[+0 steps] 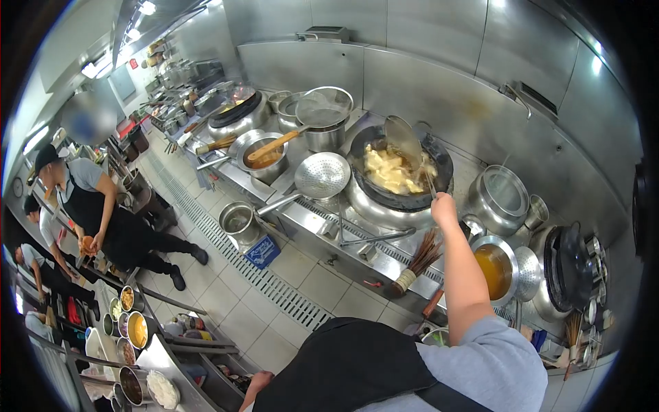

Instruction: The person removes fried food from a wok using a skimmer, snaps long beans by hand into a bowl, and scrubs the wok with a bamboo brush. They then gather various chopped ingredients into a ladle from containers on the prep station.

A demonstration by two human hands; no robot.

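Note:
A large dark wok (pixel 445 161) sits on a burner with pale yellow pieces of food (pixel 391 170) in it. My right hand (pixel 445 208) is closed round the handle of a utensil that reaches into the wok; a round mesh strainer (pixel 402 137) shows over the food, and whether it belongs to that handle is unclear. Low in the view, my left hand (pixel 261 380) hangs beside my apron near the counter behind; its fingers are too small and partly hidden to read. A perforated ladle (pixel 322 176) rests left of the wok.
A bowl of orange liquid (pixel 491 272) and a lidded pot (pixel 500 199) stand right of the wok. Bamboo brushes (pixel 419 262) lie at the stove's front edge. Pots and a second wok (pixel 237 113) are at left. Co-workers (pixel 103 199) stand across the aisle, beside food containers (pixel 139 331).

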